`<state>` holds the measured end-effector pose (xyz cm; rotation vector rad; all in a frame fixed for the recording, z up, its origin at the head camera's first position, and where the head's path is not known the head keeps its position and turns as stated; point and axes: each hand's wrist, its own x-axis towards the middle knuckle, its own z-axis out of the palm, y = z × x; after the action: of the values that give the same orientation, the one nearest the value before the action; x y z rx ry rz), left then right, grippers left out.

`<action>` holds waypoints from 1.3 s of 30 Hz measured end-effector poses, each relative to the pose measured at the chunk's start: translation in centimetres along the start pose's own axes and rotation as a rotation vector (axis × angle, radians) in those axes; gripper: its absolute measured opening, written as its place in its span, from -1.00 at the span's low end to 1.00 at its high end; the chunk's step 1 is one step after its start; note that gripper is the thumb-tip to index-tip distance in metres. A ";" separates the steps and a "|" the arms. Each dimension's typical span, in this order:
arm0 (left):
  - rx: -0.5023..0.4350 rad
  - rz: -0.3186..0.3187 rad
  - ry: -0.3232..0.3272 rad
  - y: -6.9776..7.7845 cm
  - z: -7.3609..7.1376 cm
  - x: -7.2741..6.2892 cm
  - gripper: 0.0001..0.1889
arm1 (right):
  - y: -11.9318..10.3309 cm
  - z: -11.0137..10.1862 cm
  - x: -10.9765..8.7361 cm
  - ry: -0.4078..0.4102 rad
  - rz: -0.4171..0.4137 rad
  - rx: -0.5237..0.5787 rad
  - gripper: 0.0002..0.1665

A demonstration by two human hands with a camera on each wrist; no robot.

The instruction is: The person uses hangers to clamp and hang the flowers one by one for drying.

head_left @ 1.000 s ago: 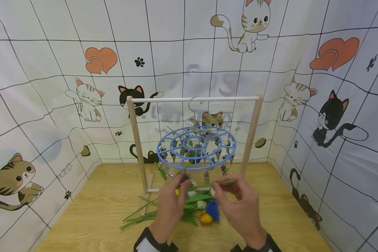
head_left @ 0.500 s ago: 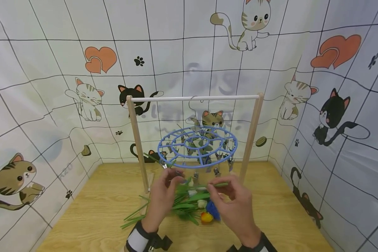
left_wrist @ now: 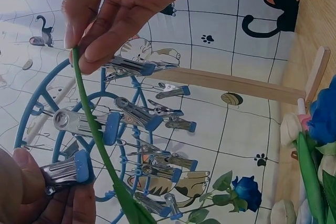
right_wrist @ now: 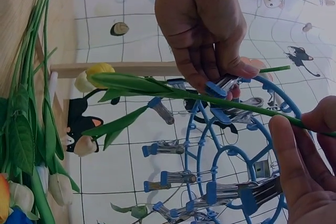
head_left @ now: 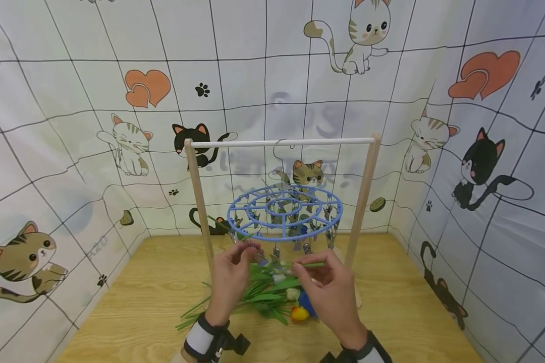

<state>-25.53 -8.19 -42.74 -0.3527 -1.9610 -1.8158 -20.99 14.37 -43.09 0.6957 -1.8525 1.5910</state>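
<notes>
A round blue hanging rack [head_left: 285, 238] has several metal clips dangling beneath it. At its near left side, my left hand [head_left: 231, 272] pinches one blue-tipped clip [left_wrist: 65, 174] between thumb and fingers. My right hand [head_left: 329, 282], to the right, pinches the green stem [right_wrist: 231, 106] of an artificial leafy flower; which blossom tops it is unclear. In the left wrist view that stem passes beside the pinched clip, apart from it. Another green stem [head_left: 218, 222] sticks out behind my left hand. A blue rose [left_wrist: 247, 192] hangs among the clips.
A wooden frame [head_left: 365, 191] with a white top rod [head_left: 236, 143] carries the rack by its hook. Below the hands, a pile of artificial flowers [head_left: 265, 297], with yellow-orange, white and blue heads, lies on the wooden table [head_left: 131, 302]. Cat-print cloth walls [head_left: 250, 80] enclose the table.
The hands have shifted slightly left, the left one also a little up, still pinching the clip and the stem. The rack has swung or turned a little, moving its clips.
</notes>
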 end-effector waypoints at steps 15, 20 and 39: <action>-0.032 0.051 0.046 -0.5 0.3 0.1 -0.85 | 0.2 0.4 0.9 0.018 -0.001 0.088 -0.79; -0.019 0.048 0.041 -0.5 0.3 0.3 -0.82 | 0.2 0.4 1.0 0.027 0.020 0.106 -0.80; -0.005 -0.002 -0.213 -1.7 -1.4 0.3 -0.75 | 0.6 0.3 0.5 -0.079 0.063 0.067 -0.73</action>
<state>-26.36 -9.76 -44.00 -0.5660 -2.0971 -1.8508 -21.80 14.19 -43.14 0.7462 -1.9022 1.6951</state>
